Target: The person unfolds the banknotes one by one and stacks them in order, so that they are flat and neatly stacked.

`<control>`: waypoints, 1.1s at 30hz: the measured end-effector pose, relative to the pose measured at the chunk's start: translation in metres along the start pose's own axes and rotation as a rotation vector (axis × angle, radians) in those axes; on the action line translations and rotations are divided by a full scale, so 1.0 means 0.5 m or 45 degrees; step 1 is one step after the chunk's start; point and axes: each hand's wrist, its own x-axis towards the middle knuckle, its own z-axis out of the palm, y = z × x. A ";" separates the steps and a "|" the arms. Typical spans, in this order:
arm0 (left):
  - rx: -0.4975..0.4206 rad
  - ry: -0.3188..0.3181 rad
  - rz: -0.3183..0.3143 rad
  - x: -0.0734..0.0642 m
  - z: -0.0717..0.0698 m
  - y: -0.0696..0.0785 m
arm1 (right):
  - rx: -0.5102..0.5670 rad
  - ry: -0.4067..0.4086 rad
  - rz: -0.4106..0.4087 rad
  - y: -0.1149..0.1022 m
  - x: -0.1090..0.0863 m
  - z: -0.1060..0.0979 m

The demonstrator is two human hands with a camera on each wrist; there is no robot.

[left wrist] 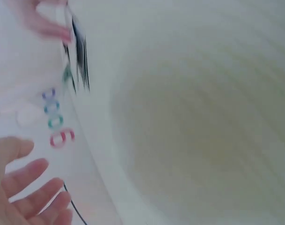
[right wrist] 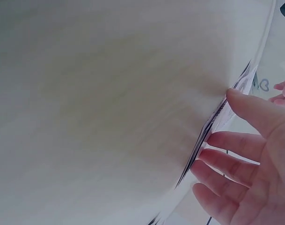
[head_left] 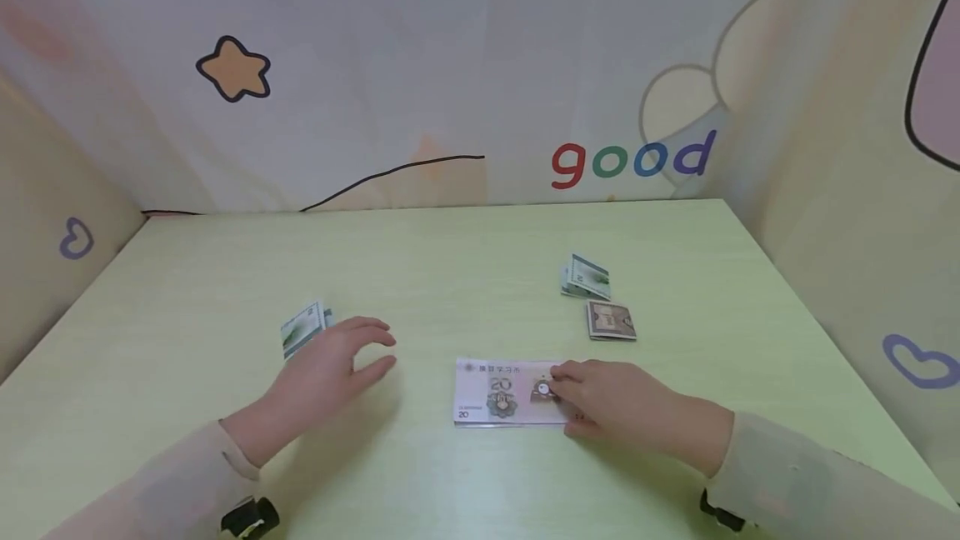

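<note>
A flat stack of pinkish play banknotes (head_left: 480,394), the top one marked 20, lies in front of me on the table. My right hand (head_left: 615,402) rests on the stack's right end, thumb low at the near edge. The right wrist view shows its fairly straight fingers (right wrist: 231,171) touching the notes (right wrist: 200,140). My left hand (head_left: 330,377) is in the air at left, fingers loosely bent with nothing between them. Partly hidden behind it stands a folded greenish banknote (head_left: 302,327). In the left wrist view the left hand (left wrist: 30,192) shows relaxed, spread fingers.
Toward the back right of the pale table (head_left: 420,273) are a folded greenish note (head_left: 587,277) and a folded brownish note (head_left: 611,321) close in front of it. A printed cloth backdrop with a star (head_left: 234,69) and the word "good" (head_left: 633,161) rises behind the table.
</note>
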 end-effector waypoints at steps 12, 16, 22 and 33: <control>-0.175 0.182 -0.303 -0.034 -0.031 -0.105 | 0.034 -0.028 0.030 -0.002 -0.003 -0.001; -0.170 0.194 -0.353 -0.032 -0.022 -0.119 | 0.049 -0.022 0.027 -0.001 -0.004 -0.002; -0.170 0.200 -0.395 -0.023 -0.003 -0.145 | 0.072 -0.012 0.021 0.001 -0.005 -0.002; -0.242 0.144 -0.460 -0.001 0.005 -0.159 | 0.103 0.010 -0.013 0.006 -0.005 -0.005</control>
